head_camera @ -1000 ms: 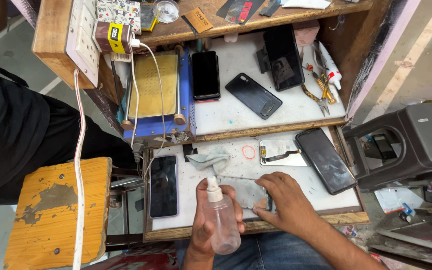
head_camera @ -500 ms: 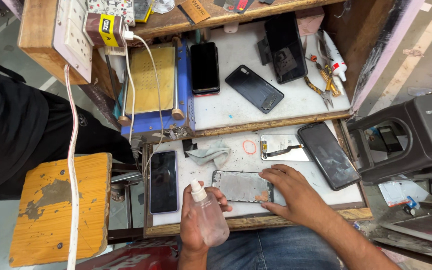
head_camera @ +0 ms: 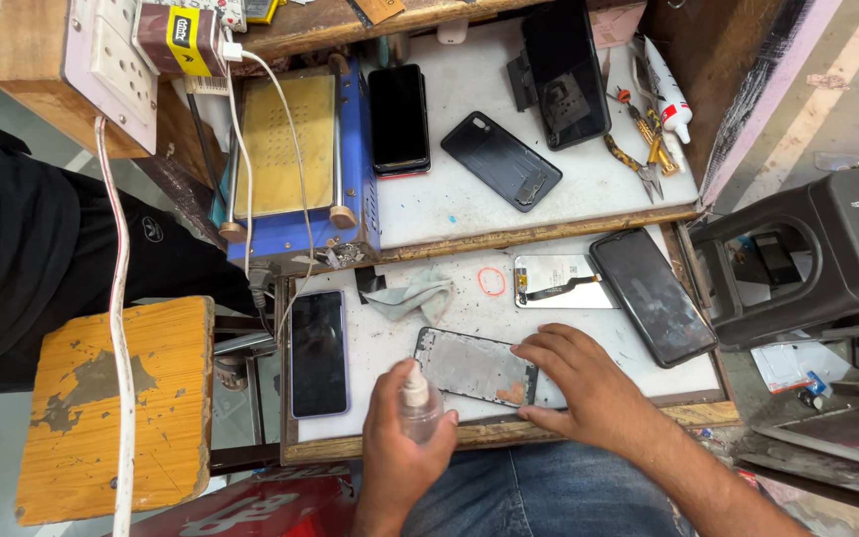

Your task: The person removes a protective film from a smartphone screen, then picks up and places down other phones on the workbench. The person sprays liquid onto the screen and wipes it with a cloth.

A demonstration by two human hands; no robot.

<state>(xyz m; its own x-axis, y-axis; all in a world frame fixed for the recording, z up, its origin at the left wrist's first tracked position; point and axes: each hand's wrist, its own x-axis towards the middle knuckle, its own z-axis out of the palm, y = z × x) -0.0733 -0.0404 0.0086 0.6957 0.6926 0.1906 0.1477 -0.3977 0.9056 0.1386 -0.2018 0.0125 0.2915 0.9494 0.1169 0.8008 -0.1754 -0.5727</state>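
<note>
My left hand (head_camera: 400, 452) grips a small clear spray bottle (head_camera: 416, 403) with a white nozzle, held upright at the near edge of the white work tray (head_camera: 549, 318). The nozzle sits just left of a bare phone frame (head_camera: 469, 364) lying flat on the tray. My right hand (head_camera: 584, 383) rests flat on the frame's right end, fingers spread, pressing it down. A grey cloth (head_camera: 412, 296) lies crumpled just beyond the frame.
A dark phone (head_camera: 318, 352) lies at the tray's left, a silver display back (head_camera: 561, 281) and a black screen (head_camera: 652, 295) at its right. A blue heating plate (head_camera: 285, 159), several phones and pliers (head_camera: 638, 139) occupy the upper shelf. A wooden stool (head_camera: 111, 408) stands left, a black stool (head_camera: 817, 254) right.
The spray bottle has dropped lower and tilted toward the frame. My right hand slid from the frame's middle to its right end, uncovering the frame.
</note>
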